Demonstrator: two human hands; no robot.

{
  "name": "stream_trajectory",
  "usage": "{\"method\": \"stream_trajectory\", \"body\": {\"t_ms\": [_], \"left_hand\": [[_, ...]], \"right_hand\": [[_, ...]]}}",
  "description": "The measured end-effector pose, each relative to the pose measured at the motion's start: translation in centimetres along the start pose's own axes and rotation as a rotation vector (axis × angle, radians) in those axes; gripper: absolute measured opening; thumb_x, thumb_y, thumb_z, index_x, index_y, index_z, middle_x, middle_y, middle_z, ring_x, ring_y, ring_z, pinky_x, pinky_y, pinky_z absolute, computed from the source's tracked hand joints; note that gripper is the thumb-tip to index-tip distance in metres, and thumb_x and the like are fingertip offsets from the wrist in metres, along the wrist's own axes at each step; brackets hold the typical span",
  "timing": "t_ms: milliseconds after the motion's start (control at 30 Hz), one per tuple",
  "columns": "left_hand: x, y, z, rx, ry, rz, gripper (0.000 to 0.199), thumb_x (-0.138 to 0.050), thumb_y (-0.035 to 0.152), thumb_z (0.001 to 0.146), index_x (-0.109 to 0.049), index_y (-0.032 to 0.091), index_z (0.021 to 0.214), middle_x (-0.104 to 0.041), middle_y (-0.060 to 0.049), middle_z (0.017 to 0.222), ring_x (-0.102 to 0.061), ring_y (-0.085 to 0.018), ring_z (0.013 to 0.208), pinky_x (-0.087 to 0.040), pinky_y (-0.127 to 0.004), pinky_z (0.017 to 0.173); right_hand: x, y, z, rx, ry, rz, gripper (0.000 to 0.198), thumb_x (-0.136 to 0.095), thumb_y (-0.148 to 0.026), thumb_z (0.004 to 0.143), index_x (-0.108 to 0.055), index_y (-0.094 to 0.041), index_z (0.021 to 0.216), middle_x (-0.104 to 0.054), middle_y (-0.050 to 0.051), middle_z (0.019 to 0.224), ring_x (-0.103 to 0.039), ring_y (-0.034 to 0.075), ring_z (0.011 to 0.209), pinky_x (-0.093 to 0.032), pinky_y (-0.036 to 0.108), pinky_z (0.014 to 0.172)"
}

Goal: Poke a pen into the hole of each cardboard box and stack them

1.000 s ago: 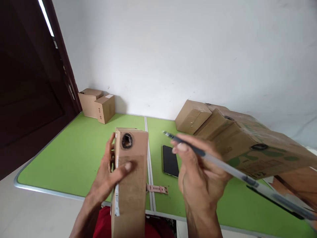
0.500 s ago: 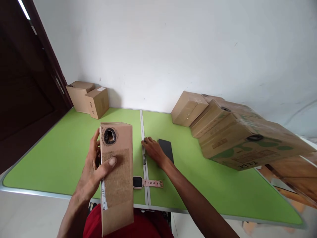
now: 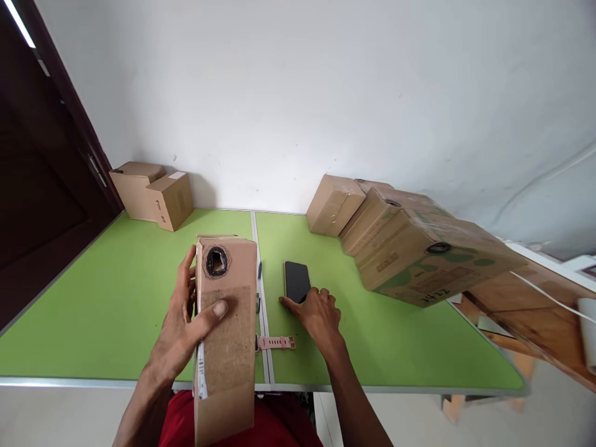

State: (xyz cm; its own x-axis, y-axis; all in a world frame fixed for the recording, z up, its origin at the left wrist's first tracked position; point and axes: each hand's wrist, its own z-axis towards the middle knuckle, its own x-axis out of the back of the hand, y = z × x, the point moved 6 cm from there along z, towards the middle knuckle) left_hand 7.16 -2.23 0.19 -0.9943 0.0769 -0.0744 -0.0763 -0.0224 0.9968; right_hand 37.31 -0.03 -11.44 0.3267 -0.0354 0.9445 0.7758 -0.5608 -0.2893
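A tall cardboard box [image 3: 228, 347] stands upright before me, with a black-rimmed hole near its top. My left hand [image 3: 186, 316] grips its left side, the thumb across the front face. Over the table's right half, my right hand [image 3: 319, 313] spans the lower end of a black smartphone [image 3: 297, 279], thumb at its left edge and fingers at its right. The phone lies face up. Near the seam lies a slim dark and grey tool [image 3: 259, 292], partly behind the box. Below it a pink-strapped smartwatch [image 3: 277, 343] has its face mostly hidden by the box.
Two cardboard boxes [image 3: 170, 202] stand at the back left of the green table [image 3: 116, 298]. Several larger boxes [image 3: 419, 261] line the back right against the white wall. A metal seam [image 3: 259, 248] splits the tabletop. Wooden furniture [image 3: 549, 310] stands beyond the right edge.
My right hand has left the slim tool by the seam and moved to the phone's lower end. My left hand still holds the box. The view has shifted slightly right.
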Motion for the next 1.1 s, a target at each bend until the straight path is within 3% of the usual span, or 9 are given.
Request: {"method": "stream_trajectory", "body": {"t_ms": [200, 400, 500, 600, 700, 800, 900, 967, 1100], "left_hand": [[-0.5, 0.3, 0.0, -0.007, -0.064, -0.012, 0.118, -0.083, 0.067, 0.080, -0.025, 0.033, 0.177, -0.052, -0.013, 0.170, -0.048, -0.046, 0.156, -0.046, -0.061, 0.123], [-0.1, 0.0, 0.1, -0.009, -0.054, -0.023, 0.120, -0.083, 0.067, 0.080, -0.022, 0.031, 0.178, -0.049, -0.015, 0.171, -0.047, -0.045, 0.157, -0.044, -0.062, 0.124], [0.0, -0.5, 0.2, -0.006, -0.067, -0.027, 0.122, -0.083, 0.066, 0.080, -0.019, 0.031, 0.178, -0.048, -0.014, 0.172, -0.046, -0.045, 0.157, -0.043, -0.062, 0.126], [0.2, -1.0, 0.4, -0.021, -0.071, -0.034, 0.123, -0.084, 0.065, 0.080, -0.019, 0.030, 0.178, -0.045, -0.015, 0.175, -0.042, -0.046, 0.160, -0.043, -0.064, 0.126], [0.3, -1.5, 0.8, -0.035, -0.079, -0.036, 0.124, -0.085, 0.064, 0.081, -0.017, 0.029, 0.179, -0.042, -0.017, 0.176, -0.040, -0.048, 0.161, -0.043, -0.065, 0.127], [0.1, -1.8, 1.2, -0.072, -0.108, -0.033, 0.123, -0.085, 0.061, 0.084, -0.015, 0.029, 0.179, -0.041, -0.017, 0.178, -0.040, -0.046, 0.163, -0.040, -0.063, 0.129], [-0.2, -1.9, 1.6, -0.115, -0.117, -0.035, 0.121, -0.084, 0.059, 0.085, -0.015, 0.028, 0.179, -0.040, -0.016, 0.179, -0.037, -0.044, 0.164, -0.038, -0.061, 0.132], [-0.5, -2.0, 1.7, -0.117, -0.122, -0.036, 0.121, -0.084, 0.059, 0.086, -0.015, 0.027, 0.179, -0.039, -0.016, 0.179, -0.037, -0.043, 0.164, -0.035, -0.061, 0.133], [-1.2, -1.5, 1.3, -0.147, -0.135, -0.035, 0.121, -0.083, 0.065, 0.085, -0.018, 0.027, 0.179, -0.045, -0.017, 0.175, -0.043, -0.045, 0.160, -0.032, -0.064, 0.134]], "right_hand": [[-0.6, 0.9, 1.3, -0.092, -0.050, 0.236, 0.088, -0.092, -0.048, 0.075, -0.060, 0.003, 0.139, -0.066, 0.039, 0.139, -0.067, 0.051, 0.131, -0.060, 0.051, 0.094], [-1.4, 2.0, 2.6, -0.077, -0.173, 0.717, 0.036, -0.084, -0.038, 0.079, -0.073, -0.017, 0.106, -0.083, 0.018, 0.111, -0.078, 0.039, 0.110, -0.066, 0.042, 0.078], [-1.9, 2.0, 1.8, -0.079, -0.282, 1.049, 0.029, -0.086, -0.033, 0.078, -0.074, -0.018, 0.100, -0.084, 0.014, 0.098, -0.082, 0.035, 0.096, -0.069, 0.041, 0.069], [-2.1, 1.7, 0.1, -0.074, -0.415, 1.313, 0.027, -0.089, -0.023, 0.076, -0.076, -0.015, 0.099, -0.084, 0.015, 0.097, -0.085, 0.033, 0.094, -0.073, 0.043, 0.082], [-1.1, 1.3, -2.4, -0.135, -0.516, 1.648, 0.029, -0.084, -0.014, 0.083, -0.078, -0.013, 0.111, -0.085, 0.015, 0.115, -0.085, 0.028, 0.104, -0.072, 0.041, 0.096], [1.7, 0.5, -5.0, -0.192, -0.539, 1.916, 0.036, -0.081, -0.011, 0.087, -0.079, -0.017, 0.122, -0.083, 0.014, 0.129, -0.084, 0.027, 0.110, -0.073, 0.043, 0.093], [5.6, -1.4, -7.9, -0.043, -0.544, 1.933, 0.033, -0.091, -0.023, 0.084, -0.083, -0.026, 0.115, -0.085, 0.013, 0.121, -0.084, 0.033, 0.103, -0.074, 0.045, 0.076], [7.5, -3.2, -10.3, 0.101, -0.633, 1.910, 0.029, -0.096, -0.031, 0.081, -0.085, -0.028, 0.108, -0.086, 0.013, 0.113, -0.083, 0.034, 0.093, -0.071, 0.044, 0.067], [7.7, -6.8, -15.0, 0.266, -0.885, 1.849, 0.030, -0.094, -0.038, 0.087, -0.085, -0.028, 0.114, -0.085, 0.013, 0.113, -0.081, 0.032, 0.094, -0.068, 0.048, 0.079]]}}
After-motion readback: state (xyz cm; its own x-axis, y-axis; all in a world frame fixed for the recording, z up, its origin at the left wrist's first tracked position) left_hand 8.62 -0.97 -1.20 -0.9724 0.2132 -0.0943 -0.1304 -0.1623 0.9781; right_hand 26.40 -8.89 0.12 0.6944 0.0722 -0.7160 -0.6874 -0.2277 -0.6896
